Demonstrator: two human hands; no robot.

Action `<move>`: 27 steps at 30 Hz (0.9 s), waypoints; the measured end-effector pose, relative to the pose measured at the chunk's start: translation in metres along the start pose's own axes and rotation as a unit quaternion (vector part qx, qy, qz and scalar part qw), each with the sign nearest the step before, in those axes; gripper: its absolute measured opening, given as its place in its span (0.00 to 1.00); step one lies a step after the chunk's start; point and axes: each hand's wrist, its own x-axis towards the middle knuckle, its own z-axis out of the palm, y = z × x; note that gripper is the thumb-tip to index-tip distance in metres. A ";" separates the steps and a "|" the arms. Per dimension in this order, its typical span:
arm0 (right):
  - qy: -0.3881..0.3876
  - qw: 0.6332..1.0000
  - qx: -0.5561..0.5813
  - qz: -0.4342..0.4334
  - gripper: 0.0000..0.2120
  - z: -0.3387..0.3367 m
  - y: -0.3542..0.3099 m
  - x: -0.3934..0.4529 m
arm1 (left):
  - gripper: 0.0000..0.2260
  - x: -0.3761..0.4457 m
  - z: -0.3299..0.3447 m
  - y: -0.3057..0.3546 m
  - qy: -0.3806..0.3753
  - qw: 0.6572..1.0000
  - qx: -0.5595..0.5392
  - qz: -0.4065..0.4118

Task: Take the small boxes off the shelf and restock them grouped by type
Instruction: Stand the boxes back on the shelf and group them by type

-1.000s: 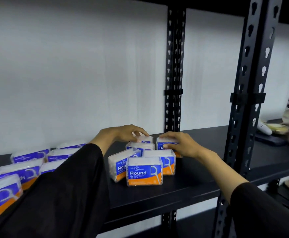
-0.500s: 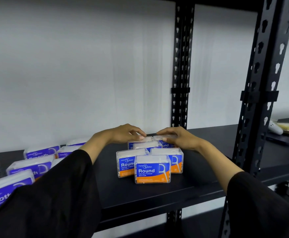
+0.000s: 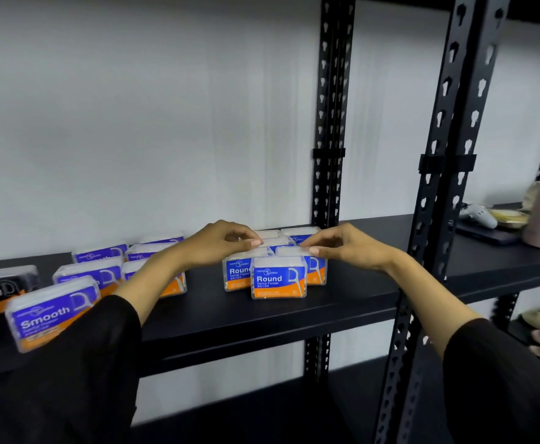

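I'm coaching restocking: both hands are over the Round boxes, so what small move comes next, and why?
Probably nudge the front Round box back into line. It stands ahead of the two behind it, while the left hand and right hand are at the cluster's top, so the group looks uneven.

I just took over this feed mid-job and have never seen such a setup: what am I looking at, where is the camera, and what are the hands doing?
No machine here: a person's two bare hands, filmed by one wide-angle camera worn on their head, looking forward and down. The black shelf holds clear floss boxes. A cluster labelled Round sits in the middle; boxes labelled Smooth lie to the left. The left hand and right hand are at the tops of the Round cluster, fingertips on the box lids; no box is lifted.
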 end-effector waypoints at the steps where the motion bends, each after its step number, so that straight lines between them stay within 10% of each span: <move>1: -0.006 1.000 0.000 0.005 0.14 0.003 0.001 -0.003 | 0.08 -0.005 0.004 0.000 0.002 1.000 -0.007 -0.007; 14: 0.219 0.974 0.060 0.018 0.09 -0.001 0.033 -0.026 | 0.07 -0.027 0.065 -0.006 0.208 0.977 -0.051 -0.007; 27: 0.222 0.969 0.108 0.025 0.14 0.027 0.039 -0.003 | 0.27 -0.018 0.061 -0.004 0.155 0.981 -0.114 -0.013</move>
